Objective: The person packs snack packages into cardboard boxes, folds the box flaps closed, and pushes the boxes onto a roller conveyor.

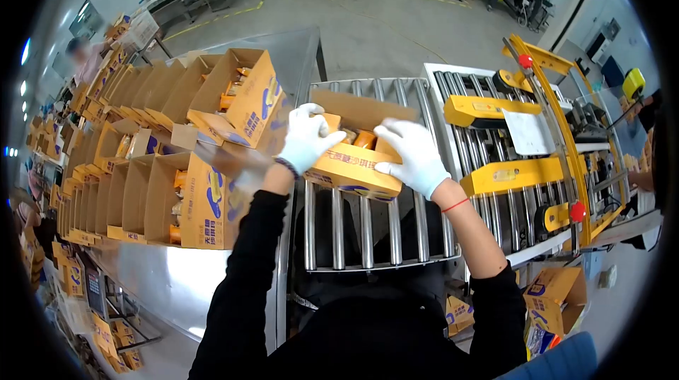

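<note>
An orange cardboard box with purple printing sits in front of me on the roller conveyor. Its tall back flap stands up, and orange-wrapped packets show inside. My left hand, in a white glove, is curled over the box's left end with the thumb reaching across the opening. At the right end, my right hand, gloved too, grips the side with its thumb on the front panel. Some fingertips of both hands are hidden behind cardboard.
Rows of open filled boxes stand on the steel table to my left. On the right is a yellow-framed carton sealing machine. An open carton is on the floor at lower right. People are at the far left and right edge.
</note>
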A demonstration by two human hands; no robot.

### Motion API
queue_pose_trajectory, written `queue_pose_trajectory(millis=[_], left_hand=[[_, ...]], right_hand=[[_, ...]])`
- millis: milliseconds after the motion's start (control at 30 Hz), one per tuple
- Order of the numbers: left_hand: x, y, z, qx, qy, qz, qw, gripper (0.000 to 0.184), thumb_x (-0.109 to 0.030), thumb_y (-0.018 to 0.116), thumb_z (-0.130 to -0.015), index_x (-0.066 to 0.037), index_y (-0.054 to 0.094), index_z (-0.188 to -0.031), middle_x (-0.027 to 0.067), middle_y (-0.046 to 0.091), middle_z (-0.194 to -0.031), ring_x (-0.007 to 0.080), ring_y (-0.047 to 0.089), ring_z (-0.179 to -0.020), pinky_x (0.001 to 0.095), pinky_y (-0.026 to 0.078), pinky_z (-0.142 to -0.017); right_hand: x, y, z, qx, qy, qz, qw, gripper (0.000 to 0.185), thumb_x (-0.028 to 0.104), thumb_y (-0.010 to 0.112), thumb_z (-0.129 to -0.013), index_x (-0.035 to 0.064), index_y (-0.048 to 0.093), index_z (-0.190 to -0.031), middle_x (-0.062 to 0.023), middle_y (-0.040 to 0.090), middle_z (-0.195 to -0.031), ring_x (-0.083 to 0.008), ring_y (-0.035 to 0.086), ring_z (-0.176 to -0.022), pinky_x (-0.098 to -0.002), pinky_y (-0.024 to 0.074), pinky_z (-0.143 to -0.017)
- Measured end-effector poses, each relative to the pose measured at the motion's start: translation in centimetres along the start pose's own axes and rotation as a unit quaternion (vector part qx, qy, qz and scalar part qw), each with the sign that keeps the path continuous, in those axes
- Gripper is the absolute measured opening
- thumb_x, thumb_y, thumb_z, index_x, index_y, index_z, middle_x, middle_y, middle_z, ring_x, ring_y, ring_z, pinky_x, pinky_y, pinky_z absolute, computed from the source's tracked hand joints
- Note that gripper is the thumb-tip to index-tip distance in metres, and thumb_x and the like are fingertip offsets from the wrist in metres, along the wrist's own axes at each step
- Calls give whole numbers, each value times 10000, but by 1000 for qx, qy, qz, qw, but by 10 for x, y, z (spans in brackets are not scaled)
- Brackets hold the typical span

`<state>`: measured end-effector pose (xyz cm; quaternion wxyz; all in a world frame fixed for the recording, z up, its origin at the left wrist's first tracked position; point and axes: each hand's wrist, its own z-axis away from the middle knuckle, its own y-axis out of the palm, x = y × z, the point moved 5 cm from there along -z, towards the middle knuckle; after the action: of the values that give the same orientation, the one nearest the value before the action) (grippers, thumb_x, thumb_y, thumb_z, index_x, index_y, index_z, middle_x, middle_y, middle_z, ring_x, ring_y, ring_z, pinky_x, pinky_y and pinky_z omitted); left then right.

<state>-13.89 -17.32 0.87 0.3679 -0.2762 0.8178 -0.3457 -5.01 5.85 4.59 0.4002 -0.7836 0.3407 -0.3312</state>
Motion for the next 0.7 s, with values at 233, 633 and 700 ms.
queue_pose_trajectory(millis=[233,633,700], left_hand=[[62,55,32,-9,-284,431,856,765,-381,836,-880,78,515,-1401,203,609,-1343,230,628,-1182,361,524,-1003],[-130,126,20,180,-108,374,903,673,-419,701,-941,49,524,-1390,287,581,-1351,401,555,-1291,460,434,-1116],[-123,49,13,58,-44,174,982,672,-369,718,-925,29,515,-1427,258,539,-1432,395,501,-1370,492,397,-1152]], right_hand=[[38,1,24,-27,99,43,994,1011,331,903,-660,-5,444,-1496,-184,529,-1401,-391,453,-1362,-565,257,-1231],[-65,8,43,24,140,206,968,772,232,678,-893,-32,364,-1547,-219,413,-1576,-377,340,-1500,-503,214,-1271],[-78,-1,57,-7,145,183,972,731,194,654,-898,-28,381,-1539,-214,411,-1579,-372,347,-1494,-506,227,-1261]])
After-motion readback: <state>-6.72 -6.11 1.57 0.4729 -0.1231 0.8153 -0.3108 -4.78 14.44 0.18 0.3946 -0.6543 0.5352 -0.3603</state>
